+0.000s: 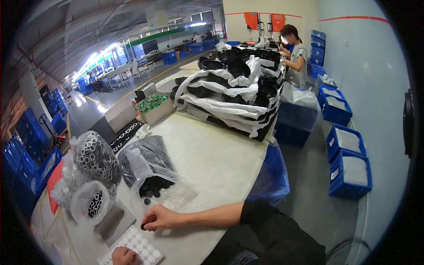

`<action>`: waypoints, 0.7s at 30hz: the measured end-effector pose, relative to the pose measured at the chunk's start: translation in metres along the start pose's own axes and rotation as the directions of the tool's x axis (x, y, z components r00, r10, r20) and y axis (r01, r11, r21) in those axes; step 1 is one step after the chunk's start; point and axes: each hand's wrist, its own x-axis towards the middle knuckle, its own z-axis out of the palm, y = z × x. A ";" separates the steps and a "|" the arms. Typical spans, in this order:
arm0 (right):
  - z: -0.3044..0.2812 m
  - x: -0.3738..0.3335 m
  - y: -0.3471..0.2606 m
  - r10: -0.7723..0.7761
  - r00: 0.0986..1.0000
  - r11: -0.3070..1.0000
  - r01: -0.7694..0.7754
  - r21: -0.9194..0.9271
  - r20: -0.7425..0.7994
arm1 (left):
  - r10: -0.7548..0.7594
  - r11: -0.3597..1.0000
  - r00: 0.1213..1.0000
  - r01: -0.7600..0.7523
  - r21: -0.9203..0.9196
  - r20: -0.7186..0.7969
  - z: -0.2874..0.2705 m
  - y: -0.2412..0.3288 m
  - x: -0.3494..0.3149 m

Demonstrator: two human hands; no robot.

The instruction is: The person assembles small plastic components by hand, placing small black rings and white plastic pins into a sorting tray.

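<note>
My right hand is closed, its thumb and fingertips pinching a small black round part. Below it lies a white sheet with rows of round white pads. Over the near part of that sheet rests my left hand, fingers curled; whatever they may hold is hidden. Just beyond my right hand, an open clear plastic bag spills black round parts. One loose black part sits at the bag's mouth. A grey flat-sided block stands left of my right hand.
Left: a bucket of black-and-white rings and a bag of rings. Farther off: a box of green circuit boards and stacked black bowl-shaped parts between white sheets. A person works beyond them; blue crates line the right wall.
</note>
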 end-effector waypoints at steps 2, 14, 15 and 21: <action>-0.002 0.000 -0.002 0.063 0.997 0.998 -0.063 0.000 0.040 | -0.125 0.991 0.992 0.126 -0.046 0.017 0.008 -0.005 -0.003; -0.010 -0.006 -0.010 0.099 0.995 0.992 -0.100 0.081 0.011 | -0.542 0.714 0.766 0.637 -0.291 0.347 0.078 -0.095 -0.064; 0.000 -0.002 -0.011 0.031 0.999 0.989 -0.036 0.144 0.038 | -0.629 0.494 0.629 0.777 -0.390 0.456 0.096 -0.135 -0.093; 0.003 0.003 -0.003 0.052 0.997 0.961 -0.066 0.268 0.060 | -0.879 0.340 0.462 0.428 -0.837 -0.121 0.015 -0.014 -0.025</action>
